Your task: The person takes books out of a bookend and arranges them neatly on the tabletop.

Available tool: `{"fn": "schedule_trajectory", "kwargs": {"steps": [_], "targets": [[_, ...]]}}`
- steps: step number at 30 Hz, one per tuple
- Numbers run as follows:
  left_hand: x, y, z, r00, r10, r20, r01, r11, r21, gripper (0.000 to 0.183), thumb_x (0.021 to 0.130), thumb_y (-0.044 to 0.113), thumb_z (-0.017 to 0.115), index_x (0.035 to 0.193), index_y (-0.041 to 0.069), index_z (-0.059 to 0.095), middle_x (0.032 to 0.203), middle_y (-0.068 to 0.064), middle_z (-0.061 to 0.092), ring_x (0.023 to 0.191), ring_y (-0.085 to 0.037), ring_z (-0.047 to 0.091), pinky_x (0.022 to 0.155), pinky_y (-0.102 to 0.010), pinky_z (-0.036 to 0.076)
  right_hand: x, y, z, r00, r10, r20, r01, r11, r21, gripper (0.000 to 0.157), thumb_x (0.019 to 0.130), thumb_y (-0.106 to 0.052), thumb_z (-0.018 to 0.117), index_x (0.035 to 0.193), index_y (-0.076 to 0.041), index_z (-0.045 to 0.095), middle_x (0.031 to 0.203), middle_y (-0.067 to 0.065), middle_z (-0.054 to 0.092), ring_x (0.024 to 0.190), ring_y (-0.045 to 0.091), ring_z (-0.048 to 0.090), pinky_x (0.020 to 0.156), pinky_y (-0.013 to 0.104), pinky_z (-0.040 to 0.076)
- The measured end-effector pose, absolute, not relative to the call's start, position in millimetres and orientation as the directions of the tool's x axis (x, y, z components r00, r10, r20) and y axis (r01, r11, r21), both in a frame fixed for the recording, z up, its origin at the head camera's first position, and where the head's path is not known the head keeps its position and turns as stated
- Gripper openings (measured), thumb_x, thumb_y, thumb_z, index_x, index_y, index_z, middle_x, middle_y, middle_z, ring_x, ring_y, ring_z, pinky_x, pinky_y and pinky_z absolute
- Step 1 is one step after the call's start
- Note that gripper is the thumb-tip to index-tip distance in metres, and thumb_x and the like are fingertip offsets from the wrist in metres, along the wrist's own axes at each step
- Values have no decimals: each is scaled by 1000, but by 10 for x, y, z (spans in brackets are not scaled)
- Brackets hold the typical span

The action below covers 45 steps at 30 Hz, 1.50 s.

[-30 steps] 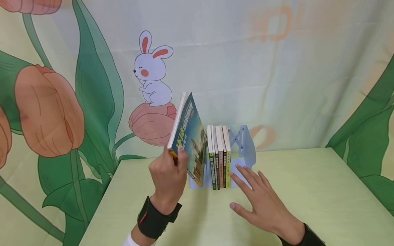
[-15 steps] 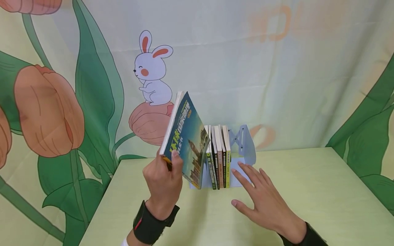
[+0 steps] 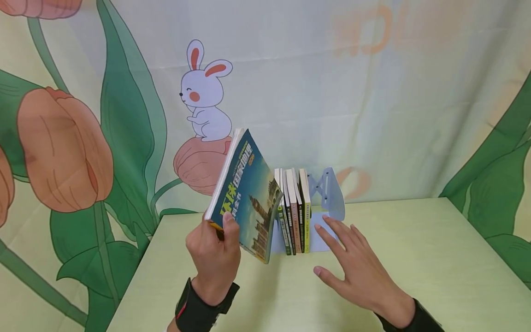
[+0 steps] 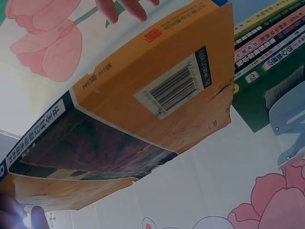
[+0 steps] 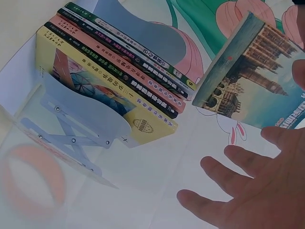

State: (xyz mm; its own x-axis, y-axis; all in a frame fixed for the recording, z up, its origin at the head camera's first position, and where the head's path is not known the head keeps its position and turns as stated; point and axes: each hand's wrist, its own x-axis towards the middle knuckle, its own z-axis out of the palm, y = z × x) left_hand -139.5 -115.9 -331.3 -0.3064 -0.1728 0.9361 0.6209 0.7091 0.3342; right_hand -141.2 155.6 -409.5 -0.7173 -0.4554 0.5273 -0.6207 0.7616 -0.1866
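My left hand (image 3: 215, 253) grips a thick book (image 3: 246, 198) by its lower left corner, thumb on the blue cover with a clock tower. The book is tilted and held up left of the row. Its orange back cover with a barcode (image 4: 174, 90) faces the left wrist view. Several thin books (image 3: 295, 212) stand in a row, leaning slightly left, in a light blue bookend (image 3: 333, 196). A yellow book (image 5: 109, 88) is at the row's right end. My right hand (image 3: 361, 267) hovers right of the row with fingers spread, holding nothing.
The row stands on a pale green table (image 3: 415, 258). Behind it hangs a cloth backdrop (image 3: 290, 92) printed with a rabbit and tulips. The bookend's crossed metal bars (image 5: 74, 140) show beside the yellow book.
The left hand has drawn the thick book left and toward me, away from the row. The thin books now lean further left. My right hand has barely moved.
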Motion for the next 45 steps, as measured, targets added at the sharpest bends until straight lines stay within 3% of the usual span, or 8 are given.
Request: {"fn": "schedule_trajectory", "kwargs": {"steps": [8, 17, 28, 39, 45], "targets": [[-1322, -1164, -3314, -314, -190, 930, 637, 684, 355, 40, 102, 26, 48, 107, -11, 63, 88, -22, 74, 60, -29, 71, 49, -26, 52, -1423, 1571, -4063, -706, -450, 547, -634, 747, -203, 80, 89, -46, 65, 156, -23, 27, 162, 4, 27, 146, 24, 31, 115, 55, 23], [-1239, -1160, -3312, -464, -226, 856, 618, 610, 496, 24, 94, 2, 54, 112, -12, 60, 97, -25, 73, 71, -35, 73, 60, -17, 53, -1420, 1592, -4046, -712, -438, 549, -629, 745, -223, 81, 90, -43, 66, 157, -25, 24, 163, 2, 25, 146, 24, 32, 116, 53, 22], [-1204, -1151, -3330, -509, -211, 835, 631, 569, 528, 25, 98, 6, 53, 117, -9, 61, 101, -24, 73, 73, -34, 74, 62, -16, 53, -1396, 1605, -3999, -721, -426, 546, -639, 713, -289, 81, 89, -36, 68, 157, -23, 25, 162, 3, 27, 144, 27, 34, 113, 54, 25], [-1209, -1155, -3395, -654, -193, 732, 590, 475, 652, 26, 99, 6, 51, 120, -7, 60, 104, -22, 73, 74, -30, 75, 62, -18, 54, -1404, 1614, -4018, -721, -412, 557, -647, 688, -329, 82, 89, -32, 69, 157, -23, 25, 162, 1, 28, 141, 30, 38, 107, 56, 33], [-1235, -1160, -3415, -665, -179, 726, 599, 454, 660, 26, 99, 5, 51, 120, -6, 61, 102, -21, 74, 71, -28, 75, 61, -19, 55, -1423, 1618, -4005, -733, -407, 546, -640, 684, -350, 82, 89, -32, 69, 157, -23, 25, 162, 1, 28, 141, 29, 38, 106, 56, 34]]}}
